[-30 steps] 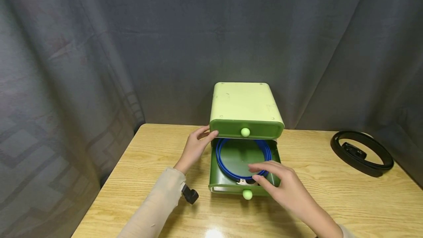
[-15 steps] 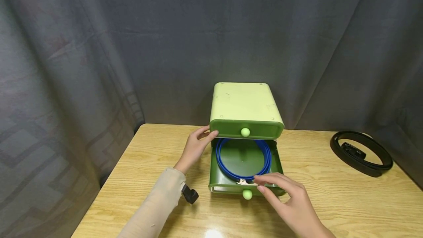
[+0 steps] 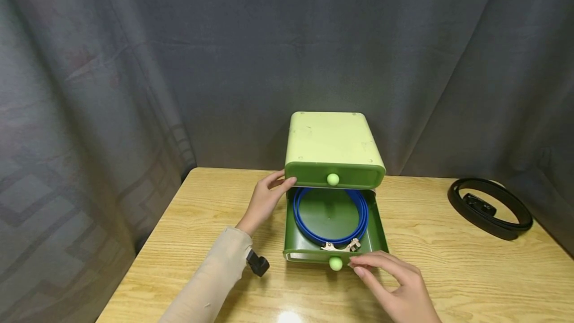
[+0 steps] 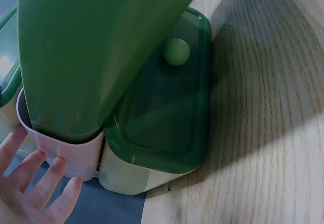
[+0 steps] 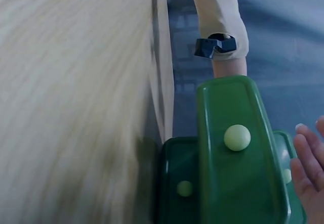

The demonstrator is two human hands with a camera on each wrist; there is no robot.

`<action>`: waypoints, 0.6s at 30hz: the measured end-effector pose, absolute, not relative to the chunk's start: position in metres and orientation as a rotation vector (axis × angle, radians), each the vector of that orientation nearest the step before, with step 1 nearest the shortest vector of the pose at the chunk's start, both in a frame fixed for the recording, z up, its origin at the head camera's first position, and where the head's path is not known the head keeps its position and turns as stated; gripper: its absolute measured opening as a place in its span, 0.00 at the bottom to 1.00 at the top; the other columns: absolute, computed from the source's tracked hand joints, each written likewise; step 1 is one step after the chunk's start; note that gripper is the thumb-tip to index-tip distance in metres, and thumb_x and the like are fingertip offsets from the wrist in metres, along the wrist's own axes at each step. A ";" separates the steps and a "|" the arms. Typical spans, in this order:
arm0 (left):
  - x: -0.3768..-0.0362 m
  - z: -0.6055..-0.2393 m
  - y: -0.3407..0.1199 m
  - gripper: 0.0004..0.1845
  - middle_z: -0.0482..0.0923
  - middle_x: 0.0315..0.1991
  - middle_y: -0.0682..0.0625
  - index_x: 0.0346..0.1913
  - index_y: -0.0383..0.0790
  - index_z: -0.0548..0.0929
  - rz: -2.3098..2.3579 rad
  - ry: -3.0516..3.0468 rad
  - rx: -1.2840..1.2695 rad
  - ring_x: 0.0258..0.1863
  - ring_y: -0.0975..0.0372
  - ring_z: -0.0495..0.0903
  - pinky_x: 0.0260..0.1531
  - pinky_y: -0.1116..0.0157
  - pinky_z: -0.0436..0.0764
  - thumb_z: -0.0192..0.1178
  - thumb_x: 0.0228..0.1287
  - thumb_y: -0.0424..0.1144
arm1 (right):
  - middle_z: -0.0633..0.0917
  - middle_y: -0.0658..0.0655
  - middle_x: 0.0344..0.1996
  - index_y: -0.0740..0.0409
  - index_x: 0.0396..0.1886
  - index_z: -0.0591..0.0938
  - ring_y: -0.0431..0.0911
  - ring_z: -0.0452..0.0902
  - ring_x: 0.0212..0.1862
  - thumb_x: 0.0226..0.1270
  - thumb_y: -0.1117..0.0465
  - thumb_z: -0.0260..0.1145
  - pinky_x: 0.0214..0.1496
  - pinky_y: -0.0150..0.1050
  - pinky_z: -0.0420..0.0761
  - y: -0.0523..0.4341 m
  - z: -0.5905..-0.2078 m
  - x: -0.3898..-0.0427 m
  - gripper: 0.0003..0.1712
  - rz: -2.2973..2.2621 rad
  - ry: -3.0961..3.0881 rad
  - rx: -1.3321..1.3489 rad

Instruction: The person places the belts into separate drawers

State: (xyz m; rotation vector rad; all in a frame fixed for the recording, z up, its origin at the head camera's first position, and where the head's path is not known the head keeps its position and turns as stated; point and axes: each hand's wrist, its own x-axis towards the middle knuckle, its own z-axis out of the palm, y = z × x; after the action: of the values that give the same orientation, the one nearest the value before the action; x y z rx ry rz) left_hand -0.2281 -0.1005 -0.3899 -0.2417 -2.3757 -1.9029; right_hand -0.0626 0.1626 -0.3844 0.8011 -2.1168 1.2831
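Observation:
A small cabinet with a pale yellow-green top stands on the table, its middle drawer pulled out. Inside lies a coiled blue belt with a metal buckle toward the drawer front. My left hand rests against the cabinet's left side, thumb by the top drawer's lower corner; in the left wrist view its fingers lie along the pink casing. My right hand is in front of the drawer, holding nothing, fingertips just right of the round knob.
A coiled black belt lies at the table's right. The bottom drawer is closed beneath the pulled-out one. A black wrist camera sits on my left cuff. Grey curtain hangs behind the table.
My right hand has drawn back from over the drawer to in front of it, near the knob, uncovering the buckle. The left hand and the drawer have stayed in place.

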 end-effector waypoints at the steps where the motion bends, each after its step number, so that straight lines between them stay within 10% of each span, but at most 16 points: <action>1: -0.228 -0.390 -0.100 0.29 0.76 0.62 0.47 0.64 0.43 0.79 -1.901 -2.376 -0.244 0.59 0.56 0.77 0.59 0.54 0.76 0.65 0.65 0.55 | 0.88 0.49 0.36 0.55 0.42 0.88 0.38 0.83 0.38 0.50 0.81 0.73 0.46 0.24 0.79 0.163 -0.387 -0.062 0.22 1.285 -2.116 0.798; 18: -0.229 -0.391 -0.099 0.29 0.77 0.61 0.48 0.63 0.44 0.79 -1.909 -2.366 -0.221 0.58 0.56 0.78 0.58 0.55 0.77 0.66 0.64 0.55 | 0.88 0.48 0.34 0.51 0.43 0.88 0.37 0.81 0.33 0.46 0.82 0.74 0.37 0.25 0.79 0.159 -0.419 -0.061 0.27 1.360 -2.130 0.762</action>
State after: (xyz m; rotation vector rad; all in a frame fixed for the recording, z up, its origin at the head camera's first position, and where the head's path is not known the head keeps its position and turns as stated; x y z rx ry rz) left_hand -0.2289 -0.0990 -0.3912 -0.2207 -2.3658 -1.9094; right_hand -0.0612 0.1592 -0.4189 0.7624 -2.1300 1.3598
